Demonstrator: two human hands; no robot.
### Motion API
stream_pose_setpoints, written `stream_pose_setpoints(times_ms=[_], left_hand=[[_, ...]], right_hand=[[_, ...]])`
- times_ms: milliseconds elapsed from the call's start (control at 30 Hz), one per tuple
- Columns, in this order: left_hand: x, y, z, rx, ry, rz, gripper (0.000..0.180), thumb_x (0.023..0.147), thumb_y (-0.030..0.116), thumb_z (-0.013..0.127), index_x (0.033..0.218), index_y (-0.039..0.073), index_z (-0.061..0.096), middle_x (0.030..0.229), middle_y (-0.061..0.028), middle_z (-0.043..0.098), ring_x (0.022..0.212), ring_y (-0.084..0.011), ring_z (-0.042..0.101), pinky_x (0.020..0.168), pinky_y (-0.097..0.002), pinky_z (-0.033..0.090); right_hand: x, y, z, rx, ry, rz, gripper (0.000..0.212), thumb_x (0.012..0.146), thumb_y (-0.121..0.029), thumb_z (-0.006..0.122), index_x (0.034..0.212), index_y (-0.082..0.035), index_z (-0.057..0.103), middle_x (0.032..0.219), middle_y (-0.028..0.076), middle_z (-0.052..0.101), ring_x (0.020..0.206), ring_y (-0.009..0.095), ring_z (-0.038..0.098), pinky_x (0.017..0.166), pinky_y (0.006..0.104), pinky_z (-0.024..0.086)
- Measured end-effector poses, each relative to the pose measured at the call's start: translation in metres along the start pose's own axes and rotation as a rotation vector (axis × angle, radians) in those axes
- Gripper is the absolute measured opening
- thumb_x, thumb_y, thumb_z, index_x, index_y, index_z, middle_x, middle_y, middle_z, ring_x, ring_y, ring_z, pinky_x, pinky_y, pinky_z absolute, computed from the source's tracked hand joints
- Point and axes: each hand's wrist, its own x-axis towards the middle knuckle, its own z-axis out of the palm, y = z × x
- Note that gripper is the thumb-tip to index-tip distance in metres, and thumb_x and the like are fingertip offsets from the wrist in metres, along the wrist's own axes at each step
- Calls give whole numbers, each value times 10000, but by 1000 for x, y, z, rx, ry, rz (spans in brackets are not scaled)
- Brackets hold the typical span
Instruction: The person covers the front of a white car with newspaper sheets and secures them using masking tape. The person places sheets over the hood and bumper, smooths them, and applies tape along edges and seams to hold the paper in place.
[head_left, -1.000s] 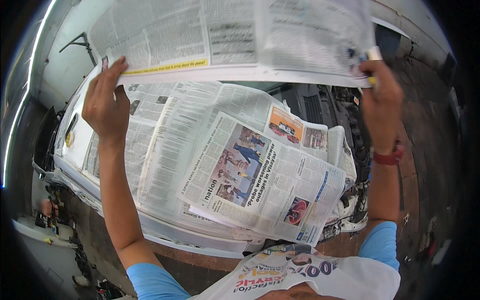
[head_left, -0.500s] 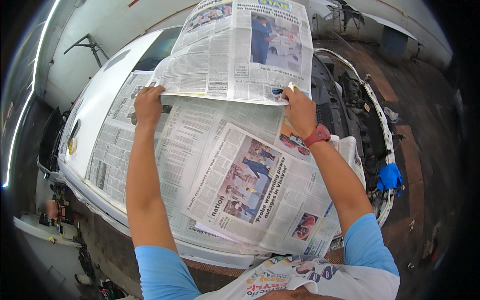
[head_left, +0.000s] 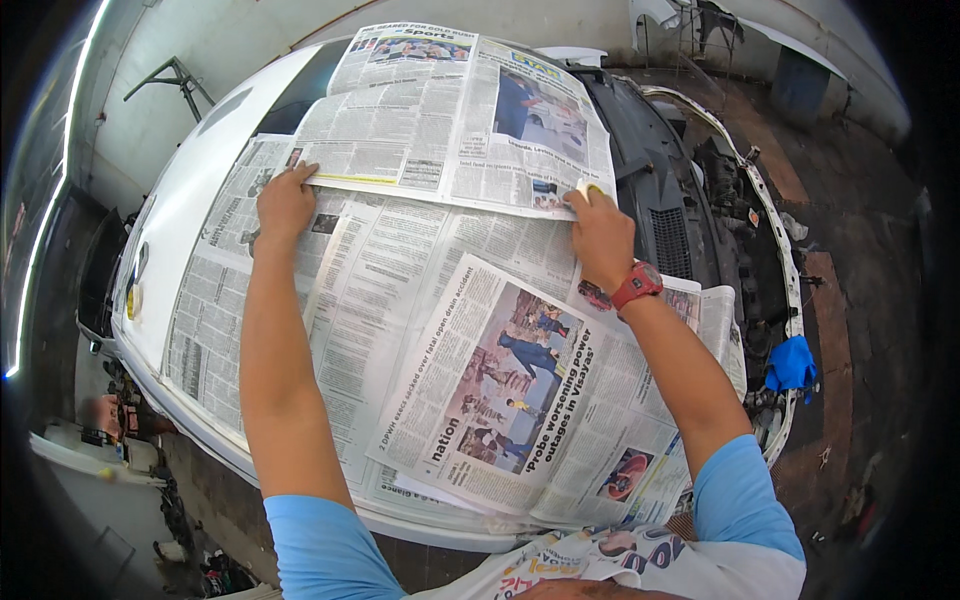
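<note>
A wide newspaper sheet [head_left: 400, 125] spreads over the far part of the car's windshield, its near edge toward me. My left hand [head_left: 287, 203] pinches that sheet's near left corner. At the near right corner, my right hand [head_left: 602, 238], with a red watch on the wrist, grips the same edge. A small pale yellowish item [head_left: 596, 187] shows at the right fingers; its kind is unclear. Nearer to me, another newspaper page [head_left: 500, 385] with a large photo lies slanted over other sheets, between my forearms. More newspaper [head_left: 205, 310] covers the glass on the left.
The white car roof [head_left: 235, 115] curves away on the left. On the right are the black cowl panel [head_left: 655, 215] and the uncovered engine bay, edged by a pale body rim [head_left: 793, 290]. A blue cloth [head_left: 791, 363] hangs on that rim. A metal stand [head_left: 180, 85] is at the far left.
The far newspaper sheet was raised and billowing; now it has come down flatter over the windshield. My hands have shifted only slightly, still at its near corners.
</note>
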Motion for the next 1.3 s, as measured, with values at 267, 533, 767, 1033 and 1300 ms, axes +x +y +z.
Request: stream_pose_setpoints(times_ms=[267, 533, 767, 1033, 1300], left_hand=[[8, 10, -2, 28, -302, 14, 611, 1107, 431, 536, 1713, 366, 492, 1841, -117, 337, 1719, -335, 254, 1376, -500, 278], [8, 23, -1, 42, -248, 25, 763, 1123, 672, 479, 1701, 175, 519, 1831, -183, 328, 1710, -363, 269, 1380, -475, 253], [-3, 28, 6, 27, -133, 3, 776, 1027, 673, 662, 1640, 201, 607, 1761, -208, 452, 1653, -421, 380, 1327, -545, 362], [-3, 33, -5, 84, -133, 68, 685, 1012, 601, 717, 1592, 242, 657, 1686, -206, 549, 1605, -419, 446, 1322, -549, 365], [8, -9, -12, -687, -134, -125, 600, 1120, 431, 640, 1652, 164, 560, 1693, -228, 536, 1577, -396, 504, 1306, -508, 389]], right_hand=[[-22, 45, -10, -36, 141, -81, 202, 928, -108, 743, 1118, -130, 810, 1099, 124, 729, 1074, 341, 733, 842, 473, 628], [-39, 56, -3, -48, 60, -165, 203, 914, -164, 742, 1100, -135, 817, 1049, 114, 739, 1078, 317, 738, 823, 440, 637], [-42, 61, 2, 8, -19, -151, 222, 978, -218, 733, 1161, -113, 803, 1117, 163, 748, 1075, 359, 738, 850, 481, 626], [16, -9, -40, 433, 96, -40, 419, 1038, -190, 657, 1453, -127, 652, 1196, 235, 755, 1015, 473, 728, 928, 552, 574], [168, -170, -18, 778, -617, -299, 700, 1040, -196, 690, 1608, 44, 359, 1186, 191, 809, 1150, 343, 759, 1011, 408, 546]])
